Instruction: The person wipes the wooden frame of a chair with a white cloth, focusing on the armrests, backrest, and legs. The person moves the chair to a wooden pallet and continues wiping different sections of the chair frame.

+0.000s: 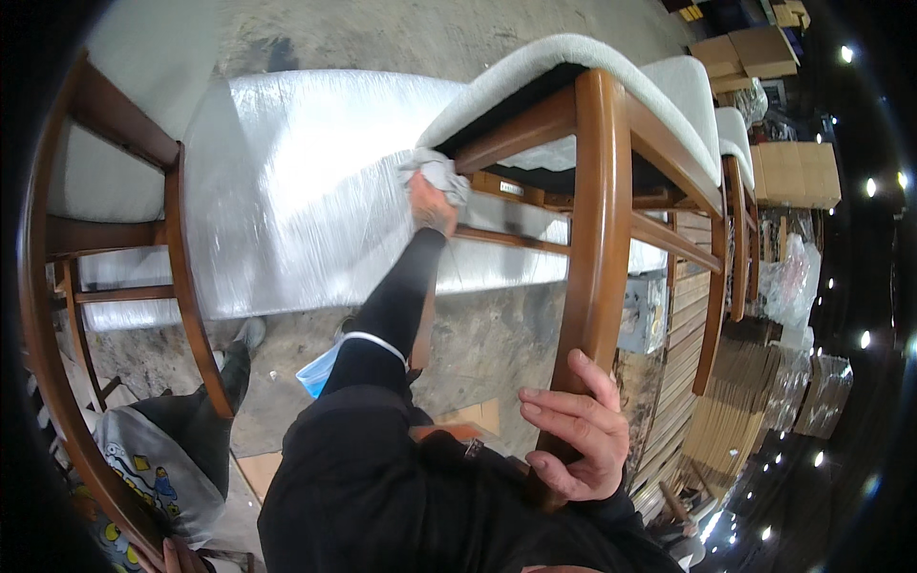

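My left hand (432, 202) is closed on a crumpled light grey cloth (440, 174). It presses the cloth against the brown wooden frame of a chair (521, 129), just under the pale upholstered seat (573, 46). Only part of those fingers shows, as the cloth covers the tips. The chair is tipped so that its dark underside and legs face me. My right hand (585, 435) lies at the near end of the thick wooden leg (594, 239), its fingers stretched out and apart over the wood.
Behind the chair is a long shape in clear plastic wrap (296, 181). Another wooden chair (196, 277) stands at left, with a person's hand (177, 556) at its lower end. More pale-seated chairs (735, 143) line the right, near stacked cardboard (731, 411) and a slatted wooden surface (683, 325).
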`<state>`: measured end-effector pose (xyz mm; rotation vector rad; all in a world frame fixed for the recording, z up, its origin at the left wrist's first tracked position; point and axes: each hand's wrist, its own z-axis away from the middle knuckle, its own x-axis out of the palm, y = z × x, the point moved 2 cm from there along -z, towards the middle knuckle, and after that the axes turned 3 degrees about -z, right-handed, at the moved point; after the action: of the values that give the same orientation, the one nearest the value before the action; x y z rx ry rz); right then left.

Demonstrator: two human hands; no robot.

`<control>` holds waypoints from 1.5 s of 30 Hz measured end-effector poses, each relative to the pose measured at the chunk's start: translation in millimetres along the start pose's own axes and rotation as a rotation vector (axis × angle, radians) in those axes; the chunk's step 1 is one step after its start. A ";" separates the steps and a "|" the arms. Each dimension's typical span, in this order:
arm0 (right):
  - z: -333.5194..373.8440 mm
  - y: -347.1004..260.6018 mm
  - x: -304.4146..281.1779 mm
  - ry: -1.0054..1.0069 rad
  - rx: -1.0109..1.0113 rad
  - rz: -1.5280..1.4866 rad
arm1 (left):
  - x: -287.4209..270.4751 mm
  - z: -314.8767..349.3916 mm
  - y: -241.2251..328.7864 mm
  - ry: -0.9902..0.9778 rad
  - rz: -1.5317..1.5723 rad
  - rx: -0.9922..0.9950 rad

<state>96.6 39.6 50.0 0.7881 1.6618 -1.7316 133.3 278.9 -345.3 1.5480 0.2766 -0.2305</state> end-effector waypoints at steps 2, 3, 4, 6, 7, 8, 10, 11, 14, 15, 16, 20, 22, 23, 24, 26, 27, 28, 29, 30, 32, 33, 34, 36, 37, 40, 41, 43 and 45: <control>-1.6 -1.5 -1.4 -0.008 0.004 0.002 | 0.8 -7.9 -25.4 -0.114 -0.307 0.146; -2.3 -2.0 -1.9 0.001 0.003 -0.007 | 1.6 -10.5 -32.2 -0.214 -0.463 0.250; -3.2 -2.9 -3.2 -0.004 0.011 -0.014 | -0.8 -15.3 -34.2 -0.154 -0.387 0.298; -5.0 -3.3 -4.1 -0.022 0.010 0.000 | -2.8 -22.0 -30.1 -0.216 -0.342 0.355; -5.4 -3.3 -4.1 -0.033 0.002 0.018 | -3.7 -23.7 -25.8 -0.272 -0.416 0.345; -5.7 -2.4 -3.6 -0.037 0.000 0.025 | -5.8 -20.5 -22.9 -0.336 -0.465 0.252; -5.5 -1.1 -2.2 -0.025 -0.039 0.059 | -13.5 -5.6 -16.4 -0.423 -0.622 0.157; -5.1 -1.0 -1.8 -0.021 -0.059 0.074 | -19.3 7.9 -14.7 -0.452 -0.734 0.154; -4.2 -1.3 1.2 0.042 -0.131 0.071 | -38.9 58.2 -18.5 -0.531 -0.879 0.136; -3.6 -1.5 2.3 0.052 -0.157 0.081 | -43.9 75.9 -22.7 -0.613 -0.914 0.119; -3.3 -2.6 2.8 0.065 -0.196 0.132 | -51.0 93.7 -26.8 -0.582 -0.917 0.129; 0.9 2.1 7.2 0.135 -0.293 0.102 | -67.4 148.9 -46.6 -0.564 -0.890 0.186; 4.5 8.5 11.6 0.171 -0.342 0.092 | -78.2 177.7 -60.6 -0.623 -0.849 0.111; 6.2 11.5 14.0 0.206 -0.372 0.073 | -85.4 192.5 -66.9 -0.644 -0.834 0.073; 8.4 15.1 16.8 0.212 -0.388 0.048 | -93.4 207.7 -72.2 -0.667 -0.822 0.031; 9.8 18.4 21.8 0.246 -0.400 0.048 | -115.5 242.8 -79.2 -0.719 -0.779 -0.069; 10.7 18.6 22.6 0.310 -0.437 0.041 | -126.7 263.5 -79.8 -0.754 -0.749 -0.128; 8.8 17.8 23.3 0.326 -0.424 0.023 | -139.5 286.1 -78.0 -0.792 -0.690 -0.196; 8.6 18.7 24.2 0.288 -0.419 -0.019 | -149.1 309.7 -73.5 -0.832 -0.599 -0.273; 6.8 19.4 23.6 0.288 -0.417 -0.065 | -154.9 337.0 -65.4 -0.864 -0.497 -0.357; 15.3 33.7 19.3 0.357 -0.433 -0.303 | -153.1 387.7 -39.4 -0.888 -0.214 -0.546; 23.0 43.5 16.4 0.427 -0.505 -0.496 | -143.2 404.0 -22.0 -0.906 -0.088 -0.632; 36.0 60.9 13.8 0.480 -0.504 -0.660 | -131.6 412.3 -2.9 -0.966 -0.021 -0.648; 82.9 111.9 13.3 0.491 -0.435 -0.271 | -106.3 414.7 38.3 -0.996 0.289 -0.850; 109.8 141.3 17.2 0.359 -0.304 -0.055 | -93.8 408.7 60.8 -1.001 0.389 -0.933; 204.7 223.3 18.6 0.036 0.018 -0.010 | -62.9 392.0 138.6 -1.189 0.778 -0.956; 230.4 240.6 9.3 0.052 0.088 -0.153 | -53.6 395.9 166.2 -1.332 0.857 -0.952; 255.5 262.3 -38.6 0.192 0.069 -0.175 | -36.7 405.3 223.2 -1.584 0.985 -0.888; 264.9 254.6 -102.8 0.501 -0.042 -0.077 | -20.8 398.3 279.4 -1.639 0.941 -0.520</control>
<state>355.7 -230.5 -24.0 1.2262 2.0665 -1.6289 214.3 -116.4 -72.7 0.4745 -1.5133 -0.5264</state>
